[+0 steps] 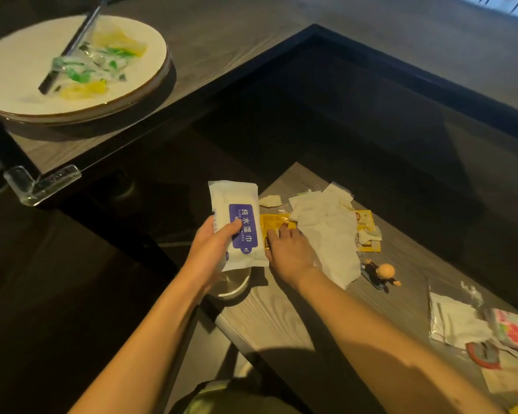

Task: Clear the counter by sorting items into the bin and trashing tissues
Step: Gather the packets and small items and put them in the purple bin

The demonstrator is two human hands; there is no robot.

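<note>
Head view shows my left hand [213, 246] holding a white wipes pack [237, 225] with a purple label, thumb on top, lifted just above the near corner of the table [281, 312]. My right hand [287, 249] lies flat with fingers spread on a yellow wrapper [274, 222], right beside a big crumpled tissue [326, 234]. It presses down and grips nothing yet, I think.

What could go wrong: the wrapper is flat and slick, so my fingers may slide over it and not pick it up. The tissue touches it, so I could drag the tissue along by mistake and mix trash with things to sort. A small toy figure [380, 274] lies close to the tissue and could get knocked off the edge. The wipes pack is soft and could slip if I loosen my thumb.

I cannot see a sorting bin or a trash can for sure. A shiny round metal thing [234, 283] sits under the pack, mostly hidden. The papers [455, 324] at the right edge are cut off. The plate [72, 67] up left is blurry, with wrappers and dark sticks on it.
</note>
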